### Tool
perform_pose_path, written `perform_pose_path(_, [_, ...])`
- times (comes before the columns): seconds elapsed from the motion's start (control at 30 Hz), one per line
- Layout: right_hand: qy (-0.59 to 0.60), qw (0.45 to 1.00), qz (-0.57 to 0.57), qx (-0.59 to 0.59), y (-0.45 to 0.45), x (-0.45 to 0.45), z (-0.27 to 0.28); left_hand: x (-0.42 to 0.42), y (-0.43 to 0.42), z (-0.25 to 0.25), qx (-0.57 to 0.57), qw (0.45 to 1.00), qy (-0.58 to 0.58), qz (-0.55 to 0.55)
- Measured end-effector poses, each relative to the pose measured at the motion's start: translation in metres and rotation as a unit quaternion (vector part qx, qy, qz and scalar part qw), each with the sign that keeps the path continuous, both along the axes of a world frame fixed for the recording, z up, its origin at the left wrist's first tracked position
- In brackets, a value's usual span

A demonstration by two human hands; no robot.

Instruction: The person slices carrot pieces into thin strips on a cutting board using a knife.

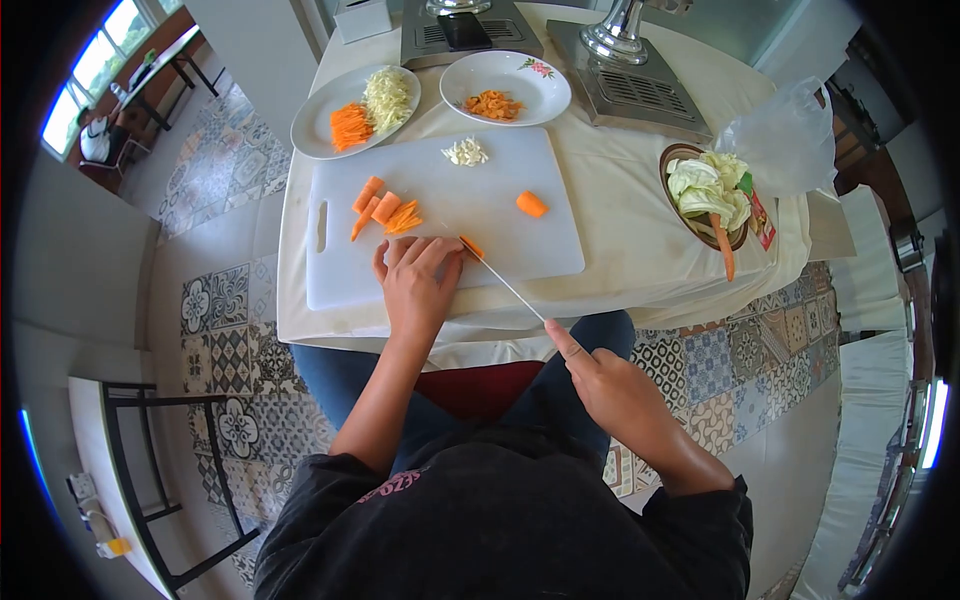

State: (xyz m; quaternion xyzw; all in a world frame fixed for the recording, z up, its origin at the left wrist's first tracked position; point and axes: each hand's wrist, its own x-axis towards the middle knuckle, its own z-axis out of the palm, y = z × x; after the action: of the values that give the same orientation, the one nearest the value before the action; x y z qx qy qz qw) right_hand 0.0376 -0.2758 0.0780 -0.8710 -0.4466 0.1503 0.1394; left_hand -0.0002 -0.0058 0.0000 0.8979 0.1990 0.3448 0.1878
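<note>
My right hand [612, 388] grips a knife [513, 291], its index finger stretched along the top of the handle. The thin blade points up and left across the near edge of the white cutting board [360, 270]. At its tip is a piece of carrot [472, 247], mostly covered by the curled fingers of my left hand [418, 280], which press it to the board. Just beyond the left hand lie carrot strips [404, 217] and several carrot chunks [385, 208]. Another carrot chunk [531, 204] and a small heap of chopped white pieces [465, 152] sit farther off.
Behind the board, one plate [305, 140] holds shredded carrot and pale green shreds; a flowered plate [550, 100] bears orange bits. A bowl [672, 160] with cabbage and a carrot stands right, beside a plastic bag [785, 140]. Metal appliances [640, 90] and a phone [465, 31] are behind.
</note>
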Motion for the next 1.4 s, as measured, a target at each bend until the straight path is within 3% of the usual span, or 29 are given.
perform_pose_path(0.2, [-0.036,0.999,-0.021,0.013,-0.013,0.003,0.012,-0.002,-0.001,0.002,-0.002,1.0,0.002,-0.008])
perform_pose_path(0.4, [0.001,0.995,-0.041,0.094,-0.016,0.003,-0.003,-0.003,-0.001,0.002,0.0,1.0,0.002,-0.014])
perform_pose_path(0.7, [0.065,0.987,-0.085,0.117,-0.016,0.005,0.006,-0.002,-0.001,-0.001,0.022,0.999,0.021,-0.029])
perform_pose_path(0.9, [0.075,0.981,-0.066,0.168,-0.02,0.007,-0.002,-0.002,0.0,0.003,-0.027,0.999,-0.019,-0.03])
perform_pose_path(1.0, [0.091,0.974,-0.115,0.171,-0.017,0.004,0.003,-0.004,0.005,0.001,-0.04,0.998,-0.021,-0.043])
perform_pose_path(1.4, [0.116,0.975,-0.108,0.156,-0.012,0.01,0.007,0.003,0.011,0.003,-0.013,0.995,-0.011,-0.096])
